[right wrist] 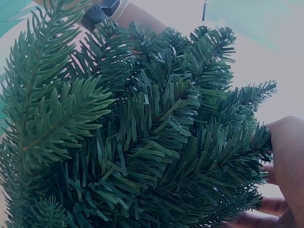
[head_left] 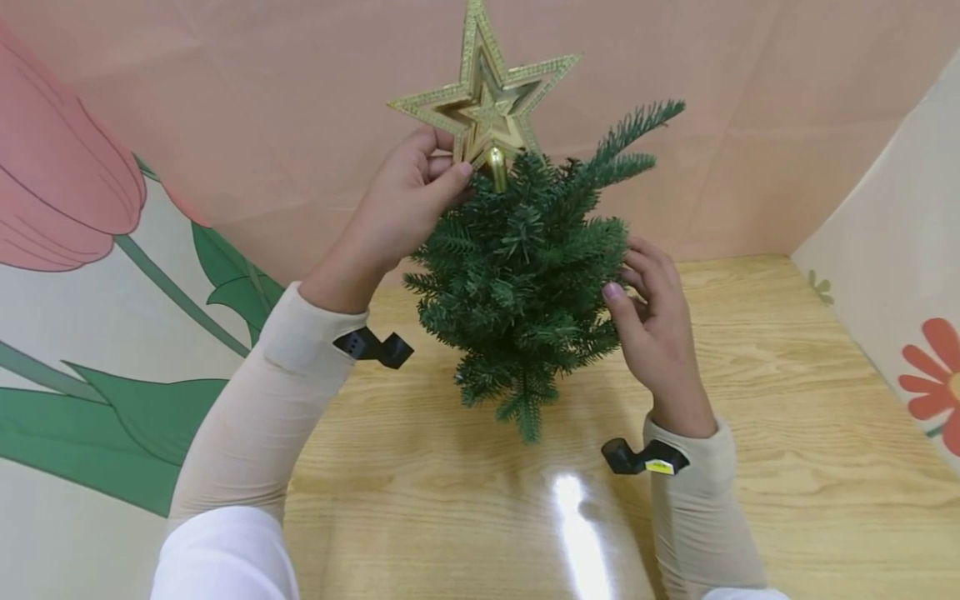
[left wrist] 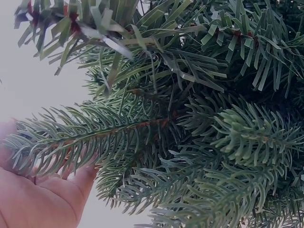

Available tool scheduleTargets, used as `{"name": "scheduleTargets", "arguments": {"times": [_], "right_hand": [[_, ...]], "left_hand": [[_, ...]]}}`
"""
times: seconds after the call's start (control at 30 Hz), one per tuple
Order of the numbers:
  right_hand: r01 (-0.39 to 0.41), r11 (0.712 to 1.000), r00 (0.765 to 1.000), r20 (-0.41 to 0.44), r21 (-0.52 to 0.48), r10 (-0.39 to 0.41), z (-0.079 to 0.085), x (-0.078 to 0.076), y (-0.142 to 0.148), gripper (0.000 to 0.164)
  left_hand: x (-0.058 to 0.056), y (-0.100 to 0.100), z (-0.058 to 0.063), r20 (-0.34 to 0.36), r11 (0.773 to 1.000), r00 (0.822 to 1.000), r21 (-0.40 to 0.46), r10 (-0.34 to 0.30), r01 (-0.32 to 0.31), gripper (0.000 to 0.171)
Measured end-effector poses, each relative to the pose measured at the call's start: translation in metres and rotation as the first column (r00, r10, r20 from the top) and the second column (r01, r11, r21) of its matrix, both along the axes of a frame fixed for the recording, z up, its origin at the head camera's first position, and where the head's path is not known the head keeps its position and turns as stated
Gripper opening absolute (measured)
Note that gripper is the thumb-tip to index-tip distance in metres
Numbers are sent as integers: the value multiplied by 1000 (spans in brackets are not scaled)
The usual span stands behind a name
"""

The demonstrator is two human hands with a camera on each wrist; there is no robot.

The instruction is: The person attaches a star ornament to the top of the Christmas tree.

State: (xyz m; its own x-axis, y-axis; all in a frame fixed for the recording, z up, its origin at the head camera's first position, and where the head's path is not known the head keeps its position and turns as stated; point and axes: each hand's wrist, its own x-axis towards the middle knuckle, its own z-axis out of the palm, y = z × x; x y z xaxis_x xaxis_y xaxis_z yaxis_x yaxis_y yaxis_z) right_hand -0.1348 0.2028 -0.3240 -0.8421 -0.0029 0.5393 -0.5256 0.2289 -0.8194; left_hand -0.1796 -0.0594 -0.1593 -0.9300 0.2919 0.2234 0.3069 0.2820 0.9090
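Note:
A gold star tree topper (head_left: 490, 117) with a glittery rim and a smaller star inside stands at the top of a small artificial Christmas tree (head_left: 521, 283). My left hand (head_left: 405, 196) pinches the star's lower left point, thumb in front and fingers behind. The star's short gold tube meets the upper branches; how far it goes over the tip is hidden. On the tree's right side, my right hand (head_left: 656, 317) holds the outer branches between thumb and fingers. Green needles fill both wrist views, with part of the left hand (left wrist: 42, 197) and of the right hand (right wrist: 289, 166) at the edges.
The tree is on a light wood-grain table (head_left: 420, 500). Behind it rises a pink backdrop (head_left: 300, 100), with printed tulips and leaves on the left and a red flower (head_left: 933, 375) on the right. Each wrist carries a small black camera (head_left: 372, 347).

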Motion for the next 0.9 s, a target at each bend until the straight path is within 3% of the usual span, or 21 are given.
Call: {"name": "scheduleTargets", "arguments": {"times": [0.9], "right_hand": [[-44, 998, 999, -23, -45, 43, -1, -2, -2, 41]], "left_hand": [[7, 5, 9, 32, 992, 999, -125, 41, -36, 26]]}}
